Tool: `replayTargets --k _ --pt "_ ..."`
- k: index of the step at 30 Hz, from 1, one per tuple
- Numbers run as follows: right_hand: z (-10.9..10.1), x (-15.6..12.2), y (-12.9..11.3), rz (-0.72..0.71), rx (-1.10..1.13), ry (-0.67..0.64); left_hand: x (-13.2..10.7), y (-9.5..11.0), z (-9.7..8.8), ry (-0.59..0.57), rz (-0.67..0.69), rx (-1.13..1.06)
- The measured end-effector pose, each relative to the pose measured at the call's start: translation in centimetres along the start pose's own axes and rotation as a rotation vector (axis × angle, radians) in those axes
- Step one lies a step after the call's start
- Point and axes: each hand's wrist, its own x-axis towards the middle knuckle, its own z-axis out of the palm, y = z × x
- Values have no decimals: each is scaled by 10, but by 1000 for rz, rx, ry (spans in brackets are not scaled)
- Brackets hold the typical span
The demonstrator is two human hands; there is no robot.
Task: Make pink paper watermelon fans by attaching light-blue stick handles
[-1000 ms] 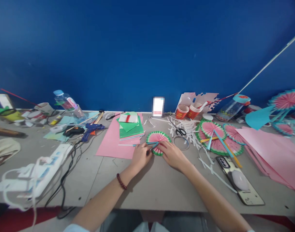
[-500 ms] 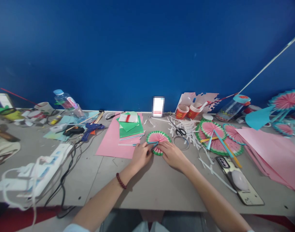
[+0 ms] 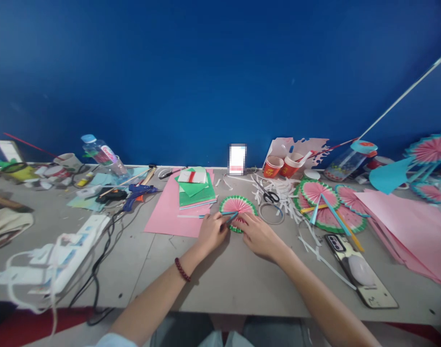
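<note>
From the head camera, I lean both forearms over the bench, elbows wide at the lower edge, wrists angling inward until my hands nearly meet at a pink paper fan with a green rim. The fan lies on the bench in front of me, just right of a large pink sheet.

My left hand, back upward and fingers curled, grips slim blue strips that run over the fan toward its centre; a dark red beaded bracelet circles that wrist. My right hand comes in palm down from the other side, fingers bent, tips at the fan's middle beside the strips; whether they pinch or merely press, I cannot tell.

Beyond my right hand lie a ring-shaped coil, black-handled scissors and white paper shreds. Farther right, finished-looking watermelon-coloured fans overlap near a phone. To the left rests a blue glue gun.
</note>
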Motion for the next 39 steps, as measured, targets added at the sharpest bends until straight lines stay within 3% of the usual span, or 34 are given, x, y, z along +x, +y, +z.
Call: replayTargets --k 39 --pt "5 0 2 -43 35 46 -1 -2 5 -14 40 -64"
